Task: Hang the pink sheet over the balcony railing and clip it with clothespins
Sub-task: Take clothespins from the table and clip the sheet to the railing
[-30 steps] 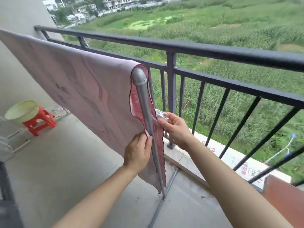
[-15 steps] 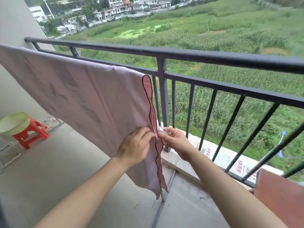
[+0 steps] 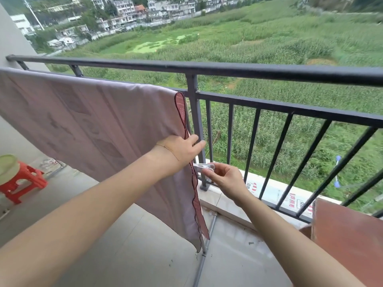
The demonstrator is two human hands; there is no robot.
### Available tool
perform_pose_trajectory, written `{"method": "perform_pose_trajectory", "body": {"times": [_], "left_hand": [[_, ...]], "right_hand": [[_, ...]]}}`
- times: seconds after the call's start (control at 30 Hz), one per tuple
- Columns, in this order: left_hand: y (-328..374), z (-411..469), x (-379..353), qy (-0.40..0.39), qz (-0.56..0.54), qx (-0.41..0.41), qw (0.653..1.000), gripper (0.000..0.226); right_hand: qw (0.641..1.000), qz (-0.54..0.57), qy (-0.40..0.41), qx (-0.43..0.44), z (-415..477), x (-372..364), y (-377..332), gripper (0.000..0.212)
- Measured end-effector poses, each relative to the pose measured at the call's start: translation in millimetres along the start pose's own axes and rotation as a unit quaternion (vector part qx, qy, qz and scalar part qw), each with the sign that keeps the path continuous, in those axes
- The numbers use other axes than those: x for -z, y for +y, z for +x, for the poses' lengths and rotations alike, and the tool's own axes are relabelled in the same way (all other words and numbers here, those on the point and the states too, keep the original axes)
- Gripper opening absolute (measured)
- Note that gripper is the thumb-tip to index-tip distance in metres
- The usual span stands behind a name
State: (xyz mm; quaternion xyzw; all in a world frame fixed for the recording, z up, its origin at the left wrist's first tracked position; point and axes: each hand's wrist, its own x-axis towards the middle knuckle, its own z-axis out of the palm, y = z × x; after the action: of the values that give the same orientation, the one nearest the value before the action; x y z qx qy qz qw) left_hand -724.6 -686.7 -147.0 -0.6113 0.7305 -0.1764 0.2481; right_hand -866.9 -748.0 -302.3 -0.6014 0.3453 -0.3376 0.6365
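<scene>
left hand (image 3: 182, 149) grips pink sheet (image 3: 93, 125) edge | right hand (image 3: 224, 178) pinches pale clothespin (image 3: 204, 167), seemingly touching sheet

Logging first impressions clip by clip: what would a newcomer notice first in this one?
A big pink sheet hangs across the left half, in front of the dark balcony railing, with green fields far below. At the sheet's red-trimmed right edge, mid-frame, the left hand lies on the cloth, while the right hand just below pinches a clear clothespin. A red stool stands at the far lower left.
</scene>
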Motion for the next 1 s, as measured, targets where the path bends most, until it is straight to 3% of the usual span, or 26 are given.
{"method": "perform_pose_trajectory", "body": {"times": [0.1,0.27,0.37,0.57,0.73,0.8,0.9,1.0], "left_hand": [[-2.9,0.3,-5.8,-0.021,-0.004,-0.005,1.000,0.038],[-10.2,4.2,-26.3,0.021,-0.067,0.008,0.998,0.027],[-12.6,5.8,-38.0,0.072,-0.172,-0.001,0.982,0.017],[-16.0,-3.0,-39.6,0.097,-0.322,0.018,0.941,0.014],[-14.6,-6.7,-34.7,0.086,-0.412,0.045,0.906,0.015],[-14.6,-7.3,-38.2,0.095,-0.438,0.063,0.892,0.018],[-10.1,-8.5,-44.2,0.126,-0.476,0.071,0.867,0.021],[0.6,-8.8,-41.6,0.177,-0.511,0.077,0.838,0.016]], "right_hand": [[0.999,-0.023,0.031,0.030,-14.5,8.5,-6.4,0.018],[0.991,-0.071,0.065,0.093,-30.3,11.0,-12.2,0.017],[0.972,-0.146,0.105,0.152,-27.2,7.6,-15.7,0.019],[0.953,-0.196,0.093,0.210,-16.5,-8.3,-24.5,0.029],[0.967,-0.188,0.067,0.158,-4.7,-23.8,-23.3,0.025],[0.974,-0.186,0.039,0.124,-2.1,-21.2,-21.9,0.041],[0.972,-0.225,-0.012,0.063,-3.4,-9.5,-18.6,0.096],[0.973,-0.221,0.012,0.060,-6.5,3.4,-15.3,0.094]]}}
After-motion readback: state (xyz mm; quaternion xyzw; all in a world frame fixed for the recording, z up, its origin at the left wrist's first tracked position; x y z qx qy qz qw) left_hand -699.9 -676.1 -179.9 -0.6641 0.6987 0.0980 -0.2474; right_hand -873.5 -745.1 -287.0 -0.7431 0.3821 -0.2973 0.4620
